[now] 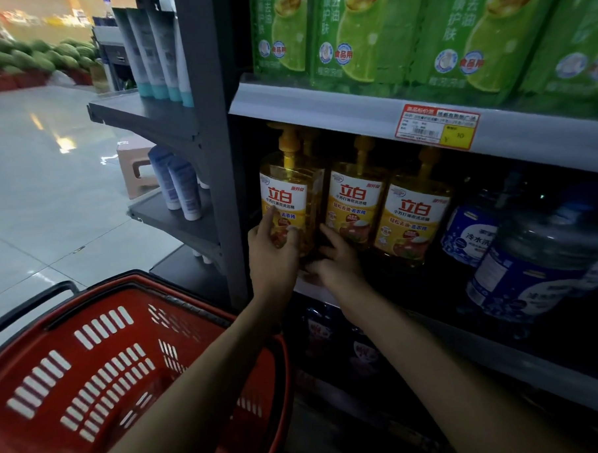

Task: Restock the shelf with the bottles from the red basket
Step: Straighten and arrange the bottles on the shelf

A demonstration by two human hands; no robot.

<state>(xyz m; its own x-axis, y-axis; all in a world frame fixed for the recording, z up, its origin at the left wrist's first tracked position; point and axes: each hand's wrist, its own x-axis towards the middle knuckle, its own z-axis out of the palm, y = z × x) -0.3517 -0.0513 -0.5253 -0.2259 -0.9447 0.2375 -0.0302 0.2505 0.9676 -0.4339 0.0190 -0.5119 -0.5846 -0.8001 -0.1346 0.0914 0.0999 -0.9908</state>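
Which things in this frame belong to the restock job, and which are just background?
Job: red basket; yellow bottle gripped by left hand, right hand at its base; two yellow bottles beside it; shelf.
Background: green packs above; blue jugs; tubes; price tag; stool; melons.

Glossy clear plastic bottle point(286, 206), paper-labelled; slotted red plastic basket point(101, 354) lower left; matt grey metal shelf point(354, 104); shiny floor tiles point(48, 168).

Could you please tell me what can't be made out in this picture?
Head view:
Red basket: near side cut off by the bottom edge, part hidden by the left forearm.
Price tag: print too small, blurred.
Right hand: fingertips lost in the dark gap between bottles; hold unclear.
Goods below: too dark.
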